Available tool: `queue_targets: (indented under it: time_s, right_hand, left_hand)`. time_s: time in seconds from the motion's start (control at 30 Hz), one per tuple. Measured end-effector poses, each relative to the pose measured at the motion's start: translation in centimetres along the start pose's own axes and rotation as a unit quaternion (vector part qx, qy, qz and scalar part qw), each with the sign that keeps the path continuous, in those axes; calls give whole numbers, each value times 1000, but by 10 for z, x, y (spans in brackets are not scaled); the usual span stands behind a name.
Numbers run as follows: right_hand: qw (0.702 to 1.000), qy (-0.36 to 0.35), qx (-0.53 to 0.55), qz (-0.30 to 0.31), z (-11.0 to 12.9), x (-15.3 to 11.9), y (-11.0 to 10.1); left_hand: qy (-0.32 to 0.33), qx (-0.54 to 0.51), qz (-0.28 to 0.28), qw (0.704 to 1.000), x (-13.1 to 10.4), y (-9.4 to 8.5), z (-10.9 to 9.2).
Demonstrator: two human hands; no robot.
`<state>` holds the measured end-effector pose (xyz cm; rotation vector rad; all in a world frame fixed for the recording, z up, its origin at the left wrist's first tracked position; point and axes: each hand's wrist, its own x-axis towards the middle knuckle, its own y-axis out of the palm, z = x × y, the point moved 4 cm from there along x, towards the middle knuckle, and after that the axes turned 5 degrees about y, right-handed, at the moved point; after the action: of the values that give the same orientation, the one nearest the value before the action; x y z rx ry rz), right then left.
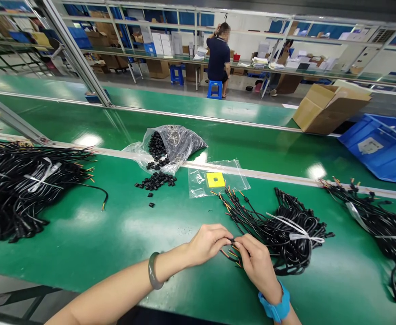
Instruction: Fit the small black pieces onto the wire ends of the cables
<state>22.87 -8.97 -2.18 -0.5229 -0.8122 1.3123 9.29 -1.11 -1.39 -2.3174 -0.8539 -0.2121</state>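
Note:
My left hand [208, 243] and my right hand [256, 261] meet fingertip to fingertip over the front of the green bench. Both are closed in a pinch on a small black part [232, 240] on a black cable, mostly covered by my fingers. Loose cable ends with orange, red and yellow wires show just below my fingertips. Right behind my right hand lies a bundle of black cables [287, 230] tied with a white strip. Farther back, a clear plastic bag [184, 142] spills small black caps [157, 180] onto the bench.
A flat clear bag [198, 183] with a yellow label [215, 179] lies mid-bench. Cable bundles sit at left [21, 194] and right [384, 225]. A blue bin [380, 144] and a cardboard box [319, 108] stand at back right. Beyond, a person [218, 56] sits on a blue stool.

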Motion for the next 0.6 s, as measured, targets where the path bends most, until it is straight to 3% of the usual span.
queue_targets:
  time_s: [0.4,0.47,0.6]
  right_hand:
    - [1000,-9,6,10,1,1,1]
    - [1000,-4,12,1,3,2,-1]
    - [999,-8,15,-40,8,5,-6]
  left_hand:
    - [4,4,21,1000,2,8,-1]
    - [-22,-11,10,1000,4,8,0]
    - [-140,-118,-41,982,8,6,8]
